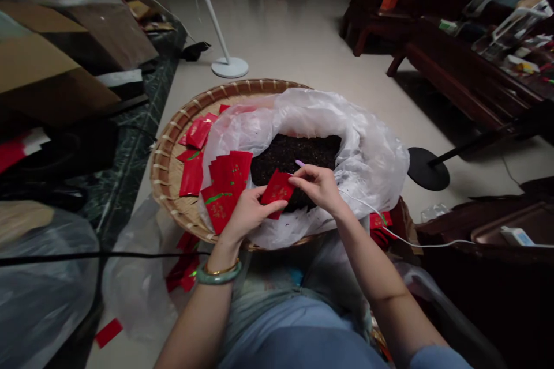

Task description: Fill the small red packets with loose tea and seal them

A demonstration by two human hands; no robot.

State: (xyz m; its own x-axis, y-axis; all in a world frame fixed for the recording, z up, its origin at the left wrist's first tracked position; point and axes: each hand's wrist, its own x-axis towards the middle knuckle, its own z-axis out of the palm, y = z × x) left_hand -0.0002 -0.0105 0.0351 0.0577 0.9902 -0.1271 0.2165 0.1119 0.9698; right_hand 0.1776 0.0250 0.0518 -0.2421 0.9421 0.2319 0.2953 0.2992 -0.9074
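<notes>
My left hand (249, 210) pinches a small red foil packet (277, 190) by its lower left edge, over a clear plastic bag (367, 150) filled with dark loose tea leaves (294, 155). At the packet's upper right edge my right hand (318, 184) is closed, with a small purple scoop handle (299, 163) sticking out between its fingers. Several more red packets (225, 184) lie beside my left hand on the bag and on the round woven bamboo tray (167, 155).
A white fan stand (227, 63) rises behind the tray and a black round base (426, 167) lies to the right. Cardboard boxes (64, 40) pile up at the left. Dark wooden furniture (467, 69) fills the right. A white cable (411, 239) runs past my right arm.
</notes>
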